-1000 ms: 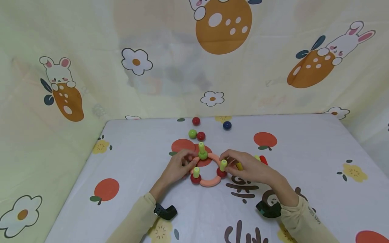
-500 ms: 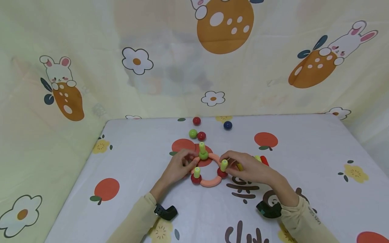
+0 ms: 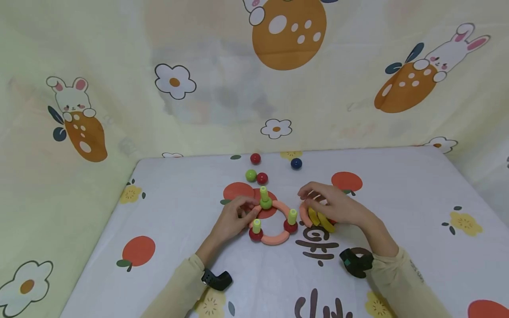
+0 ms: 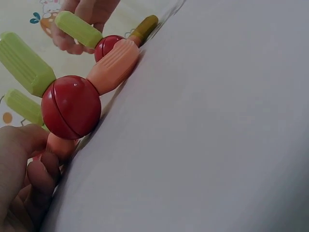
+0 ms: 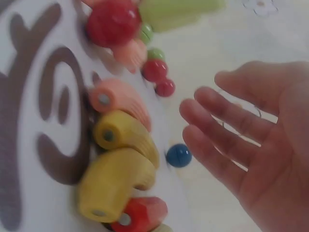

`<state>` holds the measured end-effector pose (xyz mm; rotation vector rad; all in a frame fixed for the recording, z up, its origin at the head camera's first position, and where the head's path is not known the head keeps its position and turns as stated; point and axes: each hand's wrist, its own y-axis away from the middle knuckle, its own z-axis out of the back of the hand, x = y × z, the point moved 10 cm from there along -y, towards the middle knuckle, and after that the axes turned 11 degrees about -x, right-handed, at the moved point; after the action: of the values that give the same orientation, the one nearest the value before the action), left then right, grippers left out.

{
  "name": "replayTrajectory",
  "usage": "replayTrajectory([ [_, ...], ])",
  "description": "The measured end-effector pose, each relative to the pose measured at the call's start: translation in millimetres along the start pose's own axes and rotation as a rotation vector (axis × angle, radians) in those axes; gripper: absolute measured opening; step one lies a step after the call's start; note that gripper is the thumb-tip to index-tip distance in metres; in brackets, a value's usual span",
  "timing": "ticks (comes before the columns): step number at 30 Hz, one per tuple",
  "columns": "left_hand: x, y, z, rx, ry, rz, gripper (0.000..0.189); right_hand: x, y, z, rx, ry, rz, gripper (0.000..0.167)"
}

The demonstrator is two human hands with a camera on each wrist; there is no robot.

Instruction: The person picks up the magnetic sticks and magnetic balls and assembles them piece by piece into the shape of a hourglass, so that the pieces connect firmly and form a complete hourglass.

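A ring of pink curved rods (image 3: 275, 240) lies on the table, joined by two red balls (image 3: 256, 234) and a green ball (image 3: 265, 203). From each ball a light-green stick (image 3: 292, 215) stands up. My left hand (image 3: 234, 216) pinches the rod on the ring's left side between thumb and fingers. Beside the ring, my right hand (image 3: 338, 205) hovers over loose curved pieces, its fingers spread apart and holding nothing in the right wrist view. Among these are a pink rod (image 5: 118, 99), two yellow rods (image 5: 104, 188) and a red one (image 5: 142, 212), with grey discs on their ends.
Behind the ring sit two loose red balls (image 3: 255, 158), a green ball (image 3: 251, 175) and a dark blue ball (image 3: 296, 163). The patterned tablecloth (image 3: 179, 194) meets a hanging printed curtain (image 3: 222, 88) at the back. Dark wrist cameras (image 3: 217, 279) are strapped to both arms.
My right hand has left the light-green stick on the ring's right red ball and moved right, over the loose rods. The left hand keeps its hold on the ring.
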<state>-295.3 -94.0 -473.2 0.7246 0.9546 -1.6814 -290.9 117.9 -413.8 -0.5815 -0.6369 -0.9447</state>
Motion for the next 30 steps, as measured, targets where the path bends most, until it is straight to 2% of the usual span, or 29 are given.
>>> replayTrajectory([
  [3, 0.8, 1.2, 1.1, -0.007, -0.002, 0.000, 0.022, -8.1, -9.1, 11.9, -0.052, 0.030, -0.011, 0.025],
  [7, 1.3, 2.0, 1.7, -0.007, -0.008, -0.003, 0.023, -19.5, -20.3, 19.4, -0.072, 0.033, -0.048, 0.025],
  [12, 2.3, 0.5, 0.4, -0.001, -0.020, -0.007, 0.022, -27.7, -34.9, 23.7, -0.091, 0.063, -0.046, 0.027],
  [19, 1.1, -1.4, 0.6, -0.018, -0.031, -0.038, 0.022, -40.7, -57.2, 26.0, -0.077, 0.103, -0.063, 0.032],
  [24, 1.4, -1.7, 1.4, -0.030, -0.040, -0.044, 0.022, -45.8, -64.0, 24.4, -0.053, 0.088, -0.079, 0.035],
  [30, 0.7, -1.4, 2.0, -0.023, -0.055, -0.047, 0.022, -52.6, -69.5, 24.5, -0.060, 0.096, -0.115, 0.038],
])
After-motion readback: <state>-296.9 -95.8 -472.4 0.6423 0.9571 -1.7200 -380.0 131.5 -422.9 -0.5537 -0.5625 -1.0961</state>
